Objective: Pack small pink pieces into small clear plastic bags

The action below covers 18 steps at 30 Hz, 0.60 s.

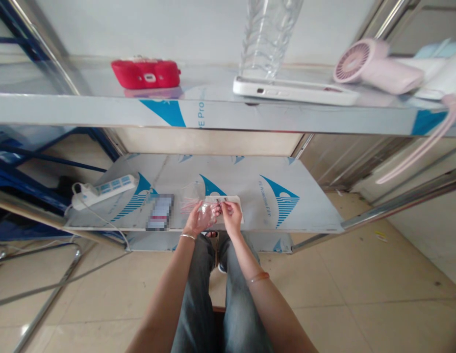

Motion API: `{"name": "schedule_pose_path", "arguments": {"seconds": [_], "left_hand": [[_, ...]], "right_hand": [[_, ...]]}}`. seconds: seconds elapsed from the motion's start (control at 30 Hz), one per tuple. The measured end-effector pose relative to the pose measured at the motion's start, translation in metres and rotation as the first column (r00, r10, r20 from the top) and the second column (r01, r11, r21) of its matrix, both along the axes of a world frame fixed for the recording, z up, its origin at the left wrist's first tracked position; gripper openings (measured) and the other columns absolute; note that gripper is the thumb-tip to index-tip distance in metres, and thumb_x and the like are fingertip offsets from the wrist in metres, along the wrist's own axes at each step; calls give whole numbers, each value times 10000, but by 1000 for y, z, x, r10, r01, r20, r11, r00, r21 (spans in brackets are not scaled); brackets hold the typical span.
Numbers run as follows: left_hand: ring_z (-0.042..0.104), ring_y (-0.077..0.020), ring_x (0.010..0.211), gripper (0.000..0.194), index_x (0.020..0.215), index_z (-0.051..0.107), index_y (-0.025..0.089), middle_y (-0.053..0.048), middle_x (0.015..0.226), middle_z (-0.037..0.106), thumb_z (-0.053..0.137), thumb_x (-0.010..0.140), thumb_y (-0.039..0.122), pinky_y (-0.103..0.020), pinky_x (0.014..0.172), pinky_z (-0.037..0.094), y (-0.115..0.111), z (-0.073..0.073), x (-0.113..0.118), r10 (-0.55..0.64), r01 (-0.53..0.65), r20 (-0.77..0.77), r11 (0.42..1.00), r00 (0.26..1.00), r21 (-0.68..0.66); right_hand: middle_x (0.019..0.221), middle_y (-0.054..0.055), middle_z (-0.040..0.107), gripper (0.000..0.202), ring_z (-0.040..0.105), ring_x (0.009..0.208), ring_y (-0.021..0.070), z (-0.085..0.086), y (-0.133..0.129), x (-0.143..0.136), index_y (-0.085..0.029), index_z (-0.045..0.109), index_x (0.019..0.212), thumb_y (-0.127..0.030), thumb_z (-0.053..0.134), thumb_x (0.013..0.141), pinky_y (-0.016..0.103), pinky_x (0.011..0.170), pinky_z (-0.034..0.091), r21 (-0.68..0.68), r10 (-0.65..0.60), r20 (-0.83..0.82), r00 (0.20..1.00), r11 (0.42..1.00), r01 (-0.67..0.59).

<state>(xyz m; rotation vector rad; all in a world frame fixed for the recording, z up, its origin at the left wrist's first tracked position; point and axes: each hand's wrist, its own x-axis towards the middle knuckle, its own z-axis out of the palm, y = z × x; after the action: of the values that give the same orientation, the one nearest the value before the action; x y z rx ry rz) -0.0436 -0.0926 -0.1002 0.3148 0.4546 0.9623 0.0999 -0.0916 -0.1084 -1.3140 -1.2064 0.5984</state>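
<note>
My left hand (194,221) is closed on a clear plastic bag (207,214) at the front edge of the lower metal shelf (242,174). Close beside it on the right, my right hand (232,215) has its fingers pinched together near small dark bits; what they grip is too small to name. Beneath both hands lies a white flat piece (236,199), partly covered by them. Just left of the hands, a bunch of thin pink strips (188,205) rests on the shelf, seemingly in clear plastic.
A blurred-out phone (160,212) and a white power strip (106,190) with its cord lie to the left. The upper shelf (220,113) bears a red case (146,73), a white phone (294,90), a clear bottle (266,39) and a pink handheld fan (377,66) with a hanging strap.
</note>
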Motion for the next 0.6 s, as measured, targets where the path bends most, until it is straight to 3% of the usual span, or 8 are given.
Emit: {"name": "schedule_pose_path", "arguments": {"seconds": [0.2, 0.37, 0.6], "left_hand": [[706, -252, 787, 465, 1164, 636, 89, -160, 896, 726, 354, 958, 395, -322, 630, 528, 0, -6, 4, -166, 165, -75, 986, 983, -13], [703, -241, 814, 397, 1114, 659, 100, -146, 873, 728, 388, 951, 340, -327, 684, 522, 1, -9, 6, -153, 151, -105, 988, 983, -19], [695, -231, 704, 381, 954, 678, 100, -143, 815, 715, 440, 932, 397, -321, 616, 512, 2, -12, 3, -185, 185, -56, 983, 981, -3]], "right_hand": [[805, 64, 670, 353, 611, 722, 171, 15, -3, 2, -152, 657, 839, -490, 641, 740, 262, 627, 492, -87, 36, -250, 968, 994, -59], [699, 39, 666, 323, 593, 596, 160, 15, -3, 4, -161, 662, 796, -460, 691, 678, 252, 514, 479, -183, 187, -406, 895, 942, -280], [645, 2, 640, 285, 566, 509, 135, 19, -3, 1, -169, 644, 715, -401, 726, 571, 234, 446, 461, -249, 212, -484, 849, 897, -366]]}}
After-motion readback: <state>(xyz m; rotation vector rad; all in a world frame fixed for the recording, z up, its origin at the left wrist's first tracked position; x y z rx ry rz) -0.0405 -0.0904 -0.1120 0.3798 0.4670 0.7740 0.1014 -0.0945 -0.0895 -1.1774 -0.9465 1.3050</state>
